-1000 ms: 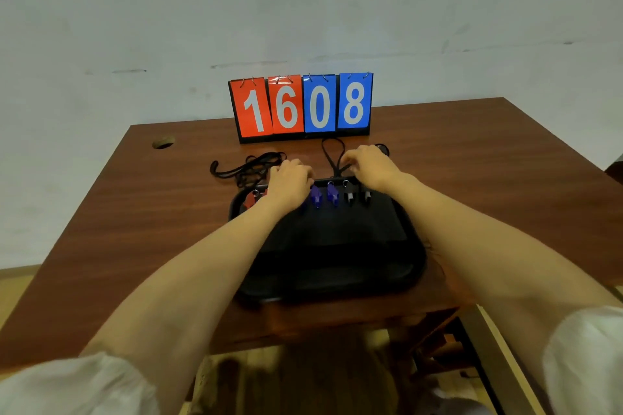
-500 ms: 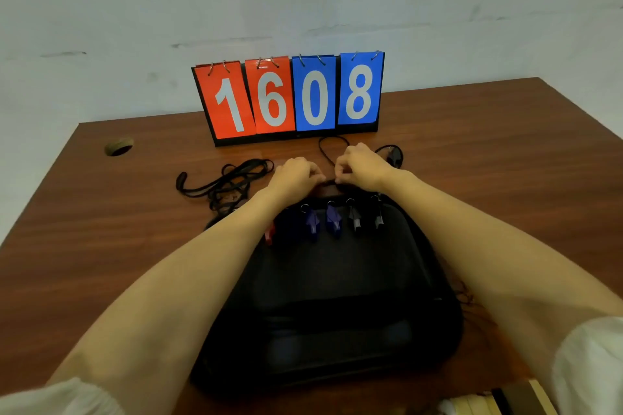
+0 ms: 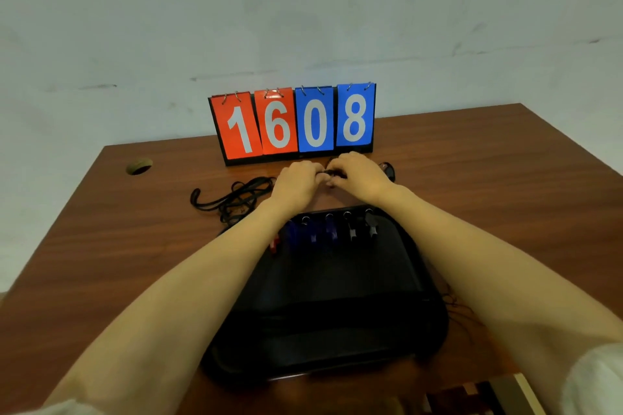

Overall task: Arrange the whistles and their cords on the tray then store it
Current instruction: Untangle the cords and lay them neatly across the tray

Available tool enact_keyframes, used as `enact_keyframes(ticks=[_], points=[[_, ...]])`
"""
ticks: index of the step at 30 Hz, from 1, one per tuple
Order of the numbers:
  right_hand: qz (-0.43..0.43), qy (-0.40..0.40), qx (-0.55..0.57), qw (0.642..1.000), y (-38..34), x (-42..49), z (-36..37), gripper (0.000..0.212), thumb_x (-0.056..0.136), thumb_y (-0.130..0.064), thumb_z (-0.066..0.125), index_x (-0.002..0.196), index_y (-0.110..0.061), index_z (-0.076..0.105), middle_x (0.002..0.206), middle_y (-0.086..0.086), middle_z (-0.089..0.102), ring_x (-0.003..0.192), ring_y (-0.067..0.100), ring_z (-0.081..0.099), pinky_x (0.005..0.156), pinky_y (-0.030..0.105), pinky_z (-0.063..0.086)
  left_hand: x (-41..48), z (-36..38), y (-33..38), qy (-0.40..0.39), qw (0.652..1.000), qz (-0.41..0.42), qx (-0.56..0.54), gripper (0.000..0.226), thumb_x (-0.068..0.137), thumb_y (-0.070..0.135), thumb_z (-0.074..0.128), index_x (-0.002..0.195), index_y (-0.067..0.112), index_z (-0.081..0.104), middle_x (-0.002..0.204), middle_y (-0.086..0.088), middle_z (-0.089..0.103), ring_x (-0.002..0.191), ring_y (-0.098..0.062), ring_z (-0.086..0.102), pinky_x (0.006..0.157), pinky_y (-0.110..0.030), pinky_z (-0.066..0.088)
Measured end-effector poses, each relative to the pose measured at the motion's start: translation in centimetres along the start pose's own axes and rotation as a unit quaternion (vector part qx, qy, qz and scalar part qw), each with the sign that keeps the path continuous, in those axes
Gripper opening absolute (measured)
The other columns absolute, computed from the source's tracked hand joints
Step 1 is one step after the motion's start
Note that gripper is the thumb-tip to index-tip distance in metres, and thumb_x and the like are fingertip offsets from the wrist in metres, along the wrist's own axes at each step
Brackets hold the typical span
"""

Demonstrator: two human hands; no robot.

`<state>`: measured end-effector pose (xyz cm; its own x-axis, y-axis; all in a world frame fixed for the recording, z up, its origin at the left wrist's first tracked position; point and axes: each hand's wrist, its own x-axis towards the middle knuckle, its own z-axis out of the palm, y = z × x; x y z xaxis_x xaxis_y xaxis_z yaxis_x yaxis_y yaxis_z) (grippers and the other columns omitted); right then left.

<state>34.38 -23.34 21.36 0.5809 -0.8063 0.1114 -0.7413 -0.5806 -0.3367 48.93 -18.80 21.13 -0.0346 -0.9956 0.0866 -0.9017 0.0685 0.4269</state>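
Note:
A black tray (image 3: 337, 330) lies on the brown table in front of me. Along its far edge sits a row of whistles: a red one (image 3: 274, 242) partly hidden by my left forearm, blue ones (image 3: 332, 232) in the middle, black ones (image 3: 371, 227) on the right. Beyond the tray, my left hand (image 3: 296, 180) and my right hand (image 3: 357, 172) meet with fingertips pinched on a black cord (image 3: 332, 173) between them. A tangle of black cords (image 3: 232, 199) lies on the table left of my hands.
A flip scoreboard (image 3: 293, 125) reading 1608 stands at the back of the table (image 3: 505, 195) against the wall. A round cable hole (image 3: 138, 166) is at the far left. Thin dark strings (image 3: 455, 307) lie right of the tray. The table's near edge shows at the lower right.
Both hands have moved from the whistle row at the tray's far edge to just beyond it, coming together on a cord. The camera moved closer and tilted.

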Motion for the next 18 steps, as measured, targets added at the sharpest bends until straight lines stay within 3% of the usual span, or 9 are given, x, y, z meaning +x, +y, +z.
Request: enact_keyframes(ticks=[4,6,8,10,13,16,18], points=[[0.002,0.063,-0.005,0.998,-2.4,-1.0,-2.8,0.028,0.096,-0.027,0.053,0.112,-0.01,0.067,0.098,0.006,0.044,0.091,0.019,0.045,0.073,0.027,0.034,-1.8,-2.9,1.4,0.06,0.998,0.006,0.012,0.028,0.093,0.03,0.054,0.1,0.007,0.067,0.097,-0.01,0.067,0.087,-0.027,0.062,0.079,-0.043,0.05],[0.012,0.101,0.023,0.995,-3.7,-1.7,-4.9,0.028,0.096,-0.027,0.054,0.113,-0.01,0.067,0.094,0.003,0.036,0.084,0.016,0.039,0.072,0.025,0.031,-2.7,-4.3,2.1,0.082,0.996,-0.011,-0.027,0.026,0.091,0.029,0.058,0.104,0.006,0.063,0.103,-0.01,0.062,0.088,-0.024,0.058,0.078,-0.035,0.048],[0.008,0.115,0.051,0.992,-5.2,-2.2,-7.7,0.028,0.095,-0.029,0.054,0.113,-0.011,0.068,0.088,0.002,0.041,0.081,0.016,0.041,0.071,0.025,0.032,-3.7,-5.8,3.2,0.093,0.991,-0.006,-0.094,0.031,0.091,0.029,0.06,0.113,0.008,0.061,0.113,-0.009,0.06,0.095,-0.02,0.055,0.08,-0.025,0.041],[-0.013,0.125,0.104,0.987,-6.9,-2.9,-10.7,0.025,0.094,-0.025,0.055,0.109,-0.01,0.07,0.091,0.007,0.058,0.083,0.017,0.051,0.071,0.021,0.036,-4.7,-7.8,5.2,0.106,0.98,0.027,-0.169,0.036,0.092,0.029,0.059,0.121,0.009,0.059,0.119,-0.006,0.059,0.101,-0.016,0.052,0.082,-0.02,0.036],[-0.036,0.174,0.201,0.963,-9.3,-4.5,-15.0,0.02,0.093,-0.019,0.058,0.103,-0.009,0.072,0.101,0.004,0.069,0.081,0.006,0.058,0.066,0.002,0.039,-5.9,-11.1,8.6,0.155,0.946,0.057,-0.28,0.032,0.095,0.023,0.053,0.124,0.01,0.058,0.111,0.0,0.06,0.099,-0.01,0.05,0.074,-0.01,0.038],[-0.073,0.216,0.199,0.953,-11.4,-6.2,-18.6,0.017,0.093,-0.022,0.058,0.1,-0.014,0.072,0.097,-0.004,0.069,0.077,-0.003,0.056,0.066,0.001,0.039,-6.5,-14.1,10.9,0.227,0.911,0.065,-0.338,0.026,0.097,0.02,0.049,0.115,0.009,0.064,0.109,-0.007,0.068,0.095,-0.011,0.057,0.077,-0.011,0.041],[-0.083,0.274,0.2,0.937,-12.4,-7.0,-20.8,0.016,0.092,-0.02,0.06,0.099,-0.013,0.072,0.093,-0.008,0.068,0.076,-0.004,0.056,0.068,0.002,0.04,-6.8,-16.2,12.0,0.255,0.911,0.074,-0.315,0.024,0.097,0.021,0.048,0.106,0.008,0.066,0.098,-0.008,0.07,0.089,-0.011,0.059,0.074,-0.009,0.041]])
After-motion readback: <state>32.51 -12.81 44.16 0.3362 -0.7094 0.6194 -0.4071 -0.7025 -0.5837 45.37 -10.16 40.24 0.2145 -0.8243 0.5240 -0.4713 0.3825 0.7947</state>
